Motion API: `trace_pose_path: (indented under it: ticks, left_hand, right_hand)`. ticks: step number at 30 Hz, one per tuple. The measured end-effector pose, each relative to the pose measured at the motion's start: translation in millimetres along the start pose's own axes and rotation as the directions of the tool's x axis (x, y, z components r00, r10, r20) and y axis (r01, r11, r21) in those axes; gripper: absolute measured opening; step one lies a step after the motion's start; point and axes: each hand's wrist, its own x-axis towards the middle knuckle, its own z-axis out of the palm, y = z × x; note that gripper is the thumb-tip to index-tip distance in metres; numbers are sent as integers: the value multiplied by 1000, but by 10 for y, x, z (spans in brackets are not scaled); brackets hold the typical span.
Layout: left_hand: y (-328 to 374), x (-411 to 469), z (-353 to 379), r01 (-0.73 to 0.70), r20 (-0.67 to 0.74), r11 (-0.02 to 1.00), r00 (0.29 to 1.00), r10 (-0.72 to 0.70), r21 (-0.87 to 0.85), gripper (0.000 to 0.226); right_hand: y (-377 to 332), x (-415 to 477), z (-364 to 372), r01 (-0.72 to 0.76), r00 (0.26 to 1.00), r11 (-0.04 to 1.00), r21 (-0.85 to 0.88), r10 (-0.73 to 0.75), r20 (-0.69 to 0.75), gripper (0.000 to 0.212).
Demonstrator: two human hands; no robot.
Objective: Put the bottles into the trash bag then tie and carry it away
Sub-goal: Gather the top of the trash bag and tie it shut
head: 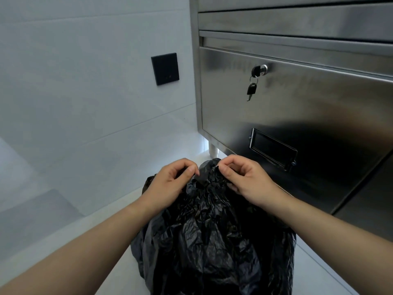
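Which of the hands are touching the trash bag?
Touching, both. The head view shows the left hand and right hand pinching the gathered top of the black trash bag.

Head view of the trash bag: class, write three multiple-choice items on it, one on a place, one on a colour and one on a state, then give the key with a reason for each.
1. Where does the dangling key hang?
A. Below the lock of the steel cabinet
B. From a wall hook
C. From the bag

2. What colour is the trash bag?
A. White
B. Black
C. Blue

3. What are the left hand and right hand doing?
A. Both pinch the bag's gathered top
B. Both hang idle
C. One holds a bottle

Key: 1 A, the key swings on a ring under the lock; 2 B, the crinkled plastic is black; 3 A, the fingers of both hands are curled onto the bunched top.
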Motion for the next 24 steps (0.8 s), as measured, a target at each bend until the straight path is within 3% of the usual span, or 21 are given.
trace_pose_path:
  ticks: [7,10,13,15,20,24]
  left_hand:
    - [49,23,38,-41,-22,999,999,41,-25,18]
    - [-5,-11,-8,-44,44,993,998,39,110,19]
    - [-89,-78,-133,-10,51,967,999,-3,255,21]
    - [-151,-146,-234,10,9,953,1000,-13,304,23]
    - [-287,-326,-410,9,52,870,998,-39,493,24]
    - [-444,-486,-772,107,-48,829,994,-96,549,24]
  right_hand:
    - [-25,12,-1,-62,996,998,-3,62,71,16]
    - [-20,-15,-38,6,989,990,-139,14,147,15]
    - [32,-57,-159,76,980,902,-424,10,198,11]
    - [94,-110,-286,73,985,822,-565,28,167,9]
    - [195,-185,-466,101,992,786,-610,-32,122,8]
    - [242,-272,-732,40,999,756,-653,-23,34,11]
